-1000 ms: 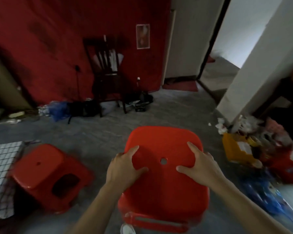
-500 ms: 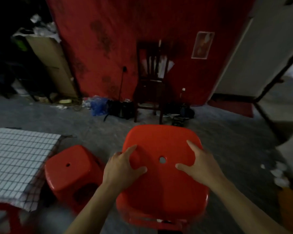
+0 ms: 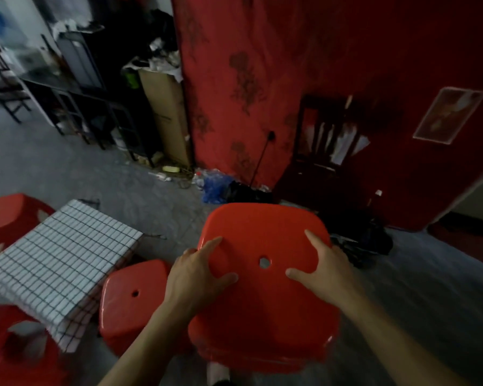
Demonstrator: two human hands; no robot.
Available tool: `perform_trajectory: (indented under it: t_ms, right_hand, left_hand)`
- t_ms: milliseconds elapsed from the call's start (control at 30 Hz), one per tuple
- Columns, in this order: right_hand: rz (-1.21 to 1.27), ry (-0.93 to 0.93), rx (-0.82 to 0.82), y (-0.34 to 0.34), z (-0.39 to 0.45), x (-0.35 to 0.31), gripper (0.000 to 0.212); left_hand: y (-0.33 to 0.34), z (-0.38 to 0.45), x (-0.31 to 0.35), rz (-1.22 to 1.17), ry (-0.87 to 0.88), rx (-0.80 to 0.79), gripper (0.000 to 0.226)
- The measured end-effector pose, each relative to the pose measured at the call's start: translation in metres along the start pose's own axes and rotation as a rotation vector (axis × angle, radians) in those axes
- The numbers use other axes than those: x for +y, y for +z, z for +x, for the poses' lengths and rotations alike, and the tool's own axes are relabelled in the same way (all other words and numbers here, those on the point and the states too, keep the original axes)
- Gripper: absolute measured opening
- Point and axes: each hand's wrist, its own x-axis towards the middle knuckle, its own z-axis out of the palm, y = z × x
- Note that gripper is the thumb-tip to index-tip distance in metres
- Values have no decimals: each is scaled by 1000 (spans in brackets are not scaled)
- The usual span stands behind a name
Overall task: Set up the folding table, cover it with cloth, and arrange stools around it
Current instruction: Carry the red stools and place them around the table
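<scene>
Glossy red plastic stool (image 3: 262,296), rounded square seat; left hand (image 3: 195,274) and right hand (image 3: 326,271) grasp its edges.

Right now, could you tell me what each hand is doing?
Left hand: grips the red stool by its left edge.
Right hand: grips its right edge.

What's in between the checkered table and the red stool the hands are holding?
Another red stool stands on the floor there, between the cloth-covered table and the held stool. Its seat tucks partly under the cloth's corner. The head view shows it.
</scene>
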Motion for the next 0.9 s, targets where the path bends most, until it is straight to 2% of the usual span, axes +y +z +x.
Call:
perform_trajectory:
  t_ms: [333,567,900]
  right_hand:
    - [-109,15,-67,8,176,-81,110]
    - [-190,-80,-76,14,289,-148,107]
    - [-183,-213,-188,32,467,-208,105]
  left_hand:
    - [-1,168,-50,-101,-78,16,91]
    - [-26,264,-82,-114,-153,54,90]
    - [-45,410,-105,-65,-334,109,91]
